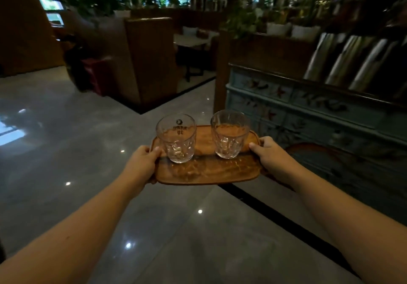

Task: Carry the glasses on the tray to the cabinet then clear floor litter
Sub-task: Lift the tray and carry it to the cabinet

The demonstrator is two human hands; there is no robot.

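Observation:
I hold a wooden tray (207, 171) level in front of me over the floor. My left hand (143, 162) grips its left edge and my right hand (272, 157) grips its right edge, thumbs on top. Two clear tumblers stand upright on it: the left glass (176, 138) with a dark printed logo, and the right glass (230, 134). Both look empty. A pale blue painted cabinet (308, 112) with drawers stands just to the right, its dark top holding upright menus or books. No litter shows on the floor.
A glossy grey tiled floor (66, 151) with a black inlay strip spreads below. Ahead are a brown booth seat (152, 59), a white table (191, 40) and a wooden post (221, 72) beside the cabinet. Potted plants line the back.

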